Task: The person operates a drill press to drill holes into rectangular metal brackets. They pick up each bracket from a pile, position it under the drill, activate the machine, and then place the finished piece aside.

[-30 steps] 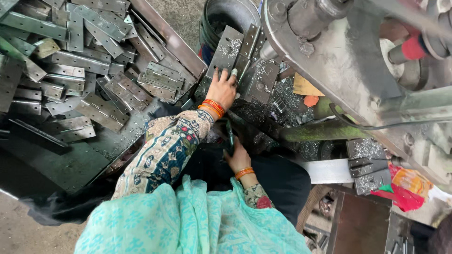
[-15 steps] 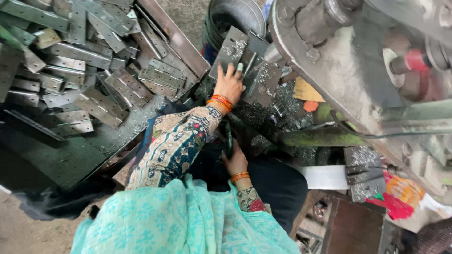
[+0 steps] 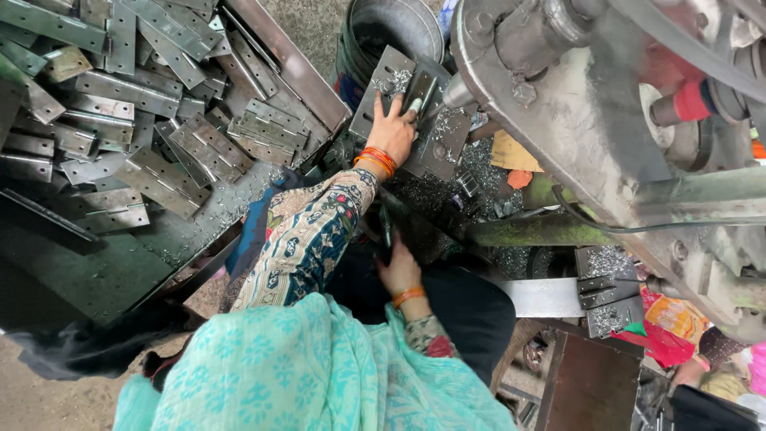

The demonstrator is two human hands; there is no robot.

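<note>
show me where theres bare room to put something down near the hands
The barest patch is the dark green metal tray floor, bordered by the heap of grey metal hinge plates above and the patterned sleeve to its right. Around the left hand it is crowded: the grey perforated plate, shavings and the grey machine body. The right hand sits in a tight dark gap.
</note>
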